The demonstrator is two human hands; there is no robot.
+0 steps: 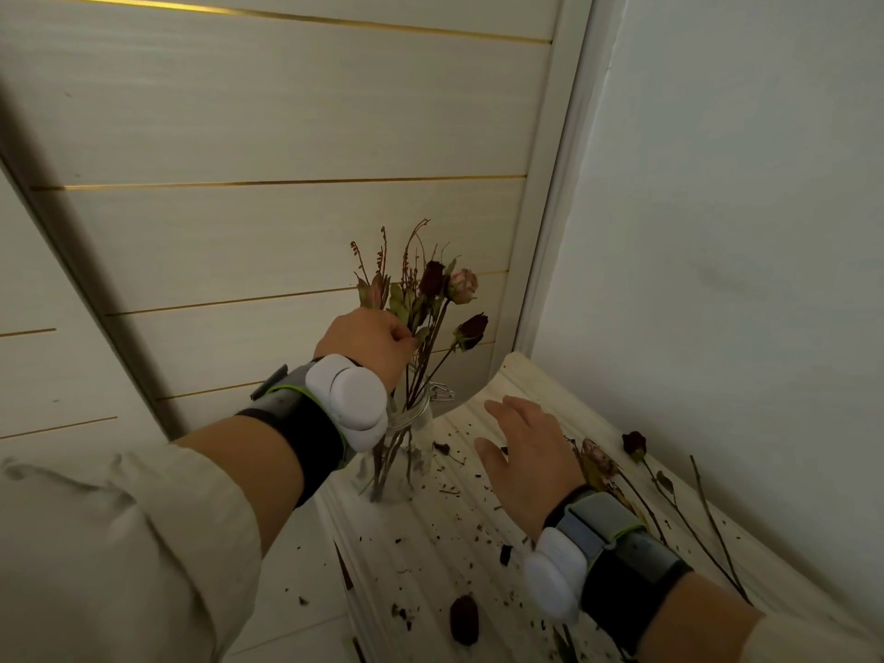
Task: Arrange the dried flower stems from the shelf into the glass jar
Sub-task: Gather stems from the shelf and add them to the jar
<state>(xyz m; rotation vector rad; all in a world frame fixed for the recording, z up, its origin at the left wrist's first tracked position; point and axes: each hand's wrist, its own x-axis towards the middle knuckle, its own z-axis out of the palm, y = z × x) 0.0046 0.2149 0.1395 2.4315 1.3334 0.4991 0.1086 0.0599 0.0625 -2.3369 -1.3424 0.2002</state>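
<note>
Littering shelf: petal bits, prob.

Cream panelled wall with thin gold horizontal inlay strips, pale vertical trim at the corner, plain white wall to the right, white ribbed shelf top littered with dark crumbs, dim, even lighting

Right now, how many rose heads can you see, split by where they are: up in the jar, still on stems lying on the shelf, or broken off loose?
In the glass jar: 3 rose heads
On stems lying on the shelf: 2 rose heads
Broken off, loose: 1 rose head
Total: 6
</note>
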